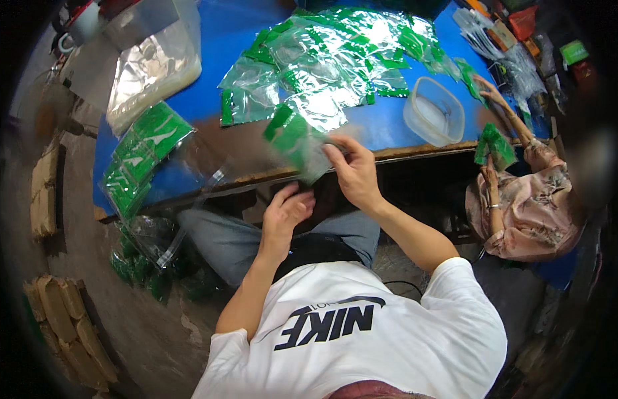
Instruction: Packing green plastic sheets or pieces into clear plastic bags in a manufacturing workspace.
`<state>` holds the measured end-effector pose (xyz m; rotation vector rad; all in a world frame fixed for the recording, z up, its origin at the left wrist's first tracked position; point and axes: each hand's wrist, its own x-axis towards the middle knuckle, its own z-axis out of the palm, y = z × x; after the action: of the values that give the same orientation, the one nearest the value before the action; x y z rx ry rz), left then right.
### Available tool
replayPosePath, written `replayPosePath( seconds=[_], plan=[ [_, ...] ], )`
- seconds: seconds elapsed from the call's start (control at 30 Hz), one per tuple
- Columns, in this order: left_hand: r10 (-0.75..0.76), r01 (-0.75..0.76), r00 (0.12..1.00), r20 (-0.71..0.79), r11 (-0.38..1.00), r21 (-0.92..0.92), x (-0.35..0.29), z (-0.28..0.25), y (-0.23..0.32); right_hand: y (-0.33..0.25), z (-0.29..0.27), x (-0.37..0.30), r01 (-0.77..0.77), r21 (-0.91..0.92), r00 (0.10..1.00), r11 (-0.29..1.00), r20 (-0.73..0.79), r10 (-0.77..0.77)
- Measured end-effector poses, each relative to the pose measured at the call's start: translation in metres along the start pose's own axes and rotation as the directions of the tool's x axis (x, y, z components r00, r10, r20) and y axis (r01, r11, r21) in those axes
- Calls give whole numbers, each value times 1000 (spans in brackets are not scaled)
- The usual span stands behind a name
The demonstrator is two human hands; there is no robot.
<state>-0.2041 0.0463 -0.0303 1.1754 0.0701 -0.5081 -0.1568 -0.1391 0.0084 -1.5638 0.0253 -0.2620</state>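
Observation:
My right hand (354, 173) pinches the edge of a green-and-clear plastic packet (289, 138) between thumb and fingers, above the table's front edge. The packet is blurred by motion. Just below and left of it, my left hand (289, 214) has its fingers loosely curled and apart, with nothing visible in them. A wide heap of similar shiny packets (315, 56) lies on the blue table (222, 30) beyond my hands. More green packets (149, 149) overlap in a row along the table's left end.
A translucent bin (183, 50) with clear plastic sheets stands at the back left; a clear plastic tub (433, 112) sits right. Another person (528, 213) at the right holds a green packet (496, 145). Below the left table edge hang bagged green packets (146, 256). Bundles (66, 326) lie on the floor.

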Motion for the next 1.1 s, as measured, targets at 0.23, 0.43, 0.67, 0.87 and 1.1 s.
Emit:
replayPosePath(
  seconds=[0.23, 0.43, 0.67, 0.87, 1.1],
  plan=[
    [64, -169, 940, -335, 941, -294, 27, -9, -3, 18, -15, 75, 540, -678, 842, 499, 423, -336],
    [-35, -62, 965, -262, 933, -353, 8, 6, -13, 10, -12, 62, 686, -602, 711, 408, 674, -200],
    [-41, -122, 948, -316, 871, -477, 16, 15, -2, 16, -4, 56, 483, -223, 708, 847, 669, -227],
    [105, -221, 919, -380, 935, -278, 13, -5, -16, 23, -40, 87, 469, -842, 883, 268, 439, -168],
    [72, -202, 911, -405, 936, -287, 4, 0, -8, 9, -17, 36, 736, -553, 655, 391, 727, -207]
  ],
)
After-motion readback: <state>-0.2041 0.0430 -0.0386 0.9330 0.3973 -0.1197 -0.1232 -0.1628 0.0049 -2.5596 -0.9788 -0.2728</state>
